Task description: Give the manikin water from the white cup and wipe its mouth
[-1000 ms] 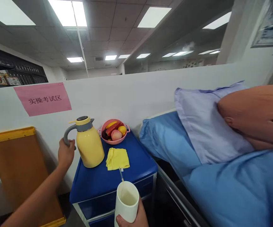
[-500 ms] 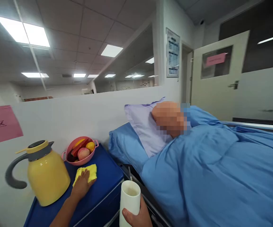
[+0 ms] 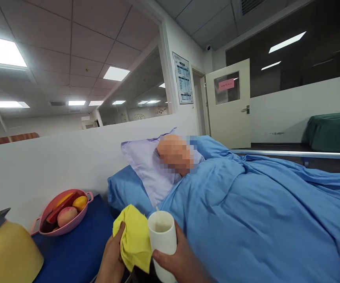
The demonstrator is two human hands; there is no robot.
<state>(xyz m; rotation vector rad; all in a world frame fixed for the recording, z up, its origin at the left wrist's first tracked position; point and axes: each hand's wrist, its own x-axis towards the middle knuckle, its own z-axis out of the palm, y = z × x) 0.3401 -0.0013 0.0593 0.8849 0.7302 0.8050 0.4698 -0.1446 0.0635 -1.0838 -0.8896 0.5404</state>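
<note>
Left hand (image 3: 112, 253): pinching a soft, bright yellow fabric cloth (image 3: 136, 239), thumb on its near face, other fingers mostly hidden behind. Cloth is off the table, bunched and hanging in front of the body. Right hand (image 3: 180, 255): wrapped round a tall white cylindrical cup (image 3: 164, 241), thumb across the front, mouth up, nearly upright. Pale tip of a thin straw (image 3: 157, 208) shows behind the far rim. Cloth and cup side by side; cannot tell if they touch. Liquid level in the cup: not readable.

Change: half a second ago the cloth lies on the table under the left hand; now it is lifted and beside the cup. View has swung further toward the bed. Meaning: both hands occupied, cloth and cup together at the bedside, flask standing unheld.

Surface: blue-topped bedside table (image 3: 75, 251), lower left. On it, a pink two-handled bowl (image 3: 73, 228) of mixed fruit; nearer, a glossy yellow rounded flask (image 3: 9, 251), cut by the frame edge.

Beyond: bed with smooth blue bedding (image 3: 231, 212), a pale lavender fabric pillow (image 3: 146, 169), a figure's head on it, pixelated. White partition wall (image 3: 69, 165) behind; cream door (image 3: 231, 114) ajar, pink paper sign (image 3: 226, 84) on its pane; green draped cover (image 3: 335, 131) far right.
</note>
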